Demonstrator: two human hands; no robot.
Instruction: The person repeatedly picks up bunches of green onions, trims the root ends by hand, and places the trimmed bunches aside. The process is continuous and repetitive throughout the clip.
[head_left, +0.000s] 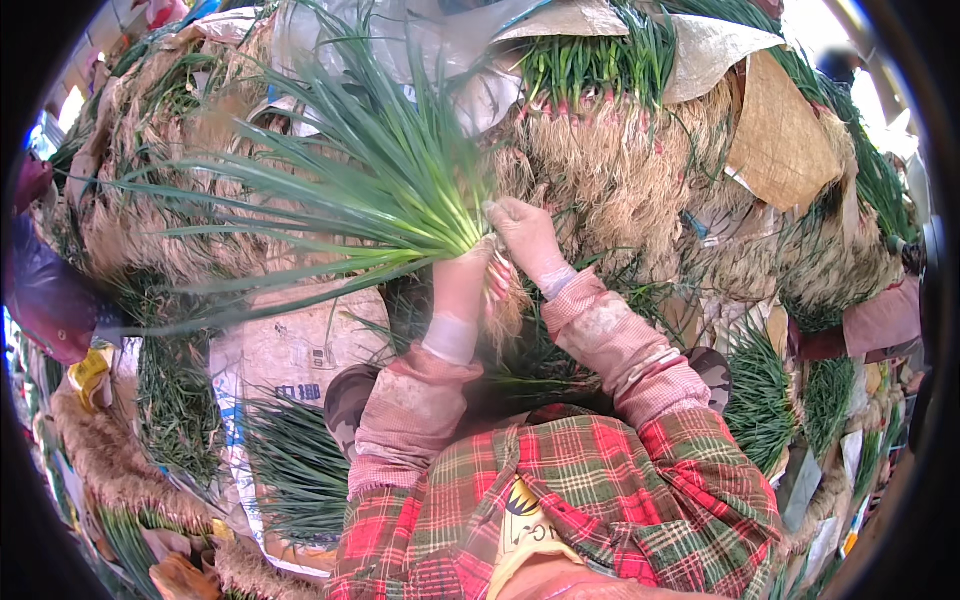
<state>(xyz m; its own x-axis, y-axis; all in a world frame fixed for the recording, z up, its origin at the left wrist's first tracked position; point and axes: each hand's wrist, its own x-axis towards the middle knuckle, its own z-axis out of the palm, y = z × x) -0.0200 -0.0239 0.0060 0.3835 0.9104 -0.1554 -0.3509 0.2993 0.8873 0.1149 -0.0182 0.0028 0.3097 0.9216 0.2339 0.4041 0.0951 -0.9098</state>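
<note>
My left hand (461, 277), in a pale thin glove, is closed around the lower stems of a bunch of green onions (420, 187). The long green leaves fan out to the upper left, and the reddish bulbs and pale roots hang below my fist. My right hand (521, 229), also gloved, is just right of the bunch, with its fingertips at the stems near the left hand. Whether those fingers pinch a stem or a leaf is not clear. Behind the hands lies a large heap of green onions (600, 165) with roots facing me.
A printed woven sack (300, 337) lies at left, with a pile of green onions (300, 465) on its lower part. Another pile (757, 397) is at right. Brown sacking (784, 135) partly covers the heap. A dark plastic bag (52, 292) stands at far left.
</note>
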